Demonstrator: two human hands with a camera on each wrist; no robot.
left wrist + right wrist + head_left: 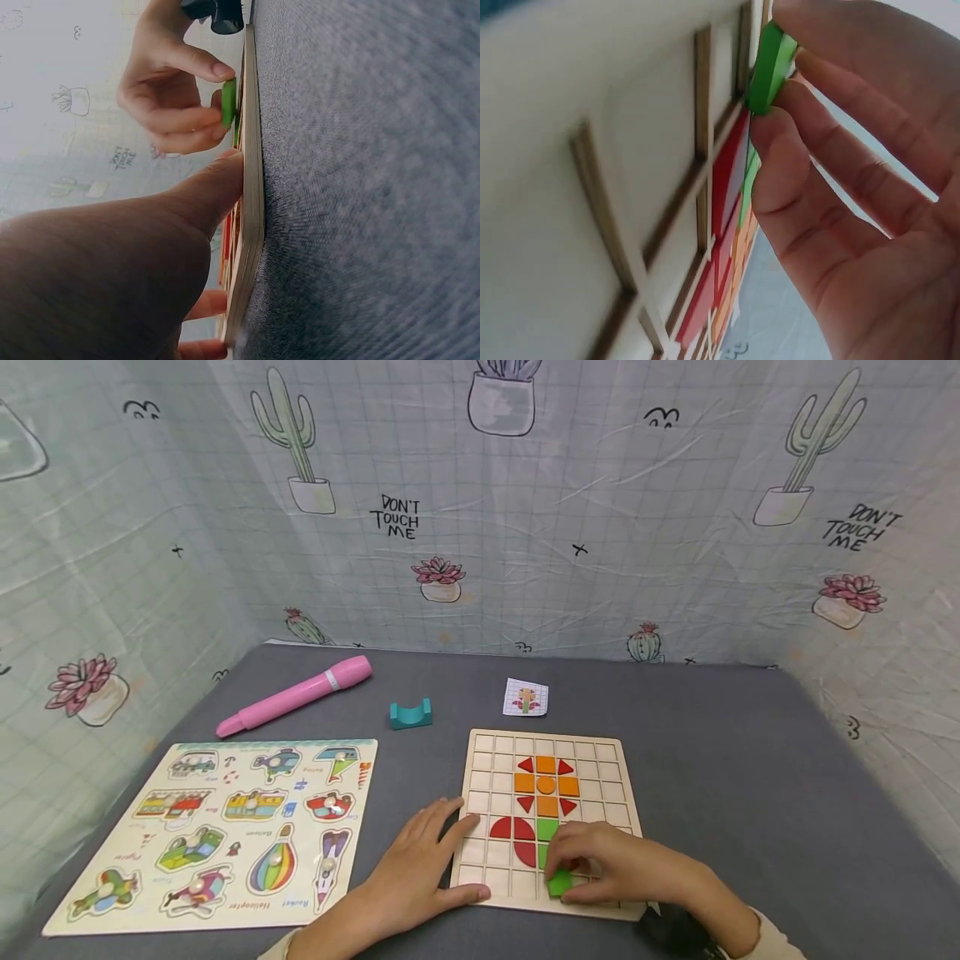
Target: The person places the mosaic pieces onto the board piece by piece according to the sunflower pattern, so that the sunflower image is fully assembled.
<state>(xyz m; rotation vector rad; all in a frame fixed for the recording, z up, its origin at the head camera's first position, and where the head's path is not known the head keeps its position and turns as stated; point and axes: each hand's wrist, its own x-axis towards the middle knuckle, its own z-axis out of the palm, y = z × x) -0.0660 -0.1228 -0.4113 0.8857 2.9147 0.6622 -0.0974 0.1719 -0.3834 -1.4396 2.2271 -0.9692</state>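
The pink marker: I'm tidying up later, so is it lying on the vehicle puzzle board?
No, the pink marker lies on the grey table behind the vehicle puzzle board, clear of it.

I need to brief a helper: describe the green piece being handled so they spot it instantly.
Find the wooden grid board on the grey table. At its near edge, the right hand pinches the green piece, the only piece lifted rather than seated in a cell.
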